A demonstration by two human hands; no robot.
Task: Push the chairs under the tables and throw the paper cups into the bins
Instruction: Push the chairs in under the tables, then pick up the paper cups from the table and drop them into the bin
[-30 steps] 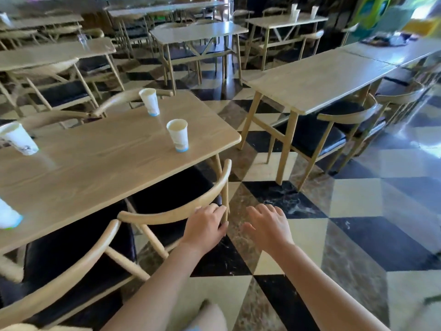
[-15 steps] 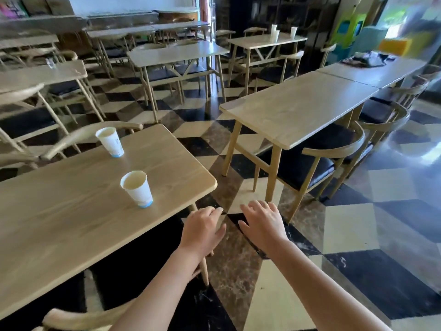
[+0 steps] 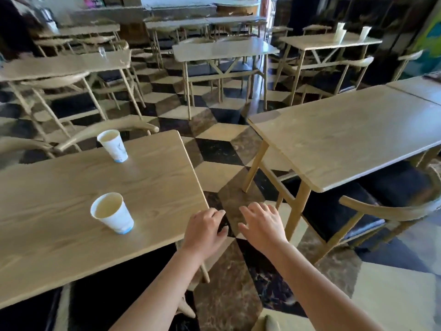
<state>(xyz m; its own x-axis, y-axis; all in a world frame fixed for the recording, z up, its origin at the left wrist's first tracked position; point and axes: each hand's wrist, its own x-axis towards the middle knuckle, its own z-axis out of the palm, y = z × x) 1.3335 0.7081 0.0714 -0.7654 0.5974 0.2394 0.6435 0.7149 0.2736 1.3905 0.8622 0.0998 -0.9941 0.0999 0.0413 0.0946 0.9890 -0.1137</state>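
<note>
Two white paper cups stand upright on the wooden table (image 3: 71, 235) at my left: the near cup (image 3: 112, 213) and the far cup (image 3: 113, 145). My left hand (image 3: 205, 230) hovers at the table's right front corner with loosely curled fingers, holding nothing. Beside it, over the aisle floor, my right hand (image 3: 262, 225) is spread and empty. The chair beneath this table is almost hidden; only a dark seat (image 3: 114, 297) shows under the top. More cups (image 3: 340, 32) stand on a far table.
A second wooden table (image 3: 346, 139) stands to the right with a black-seated chair (image 3: 386, 206) partly under it. A curved chair back (image 3: 107, 130) lies behind the left table. Rows of tables and chairs fill the back. The checkered aisle floor (image 3: 222, 163) runs between the tables.
The chair I held by its backrest has slid under the left table. Both hands have come off it, and my view has moved forward along the aisle.
</note>
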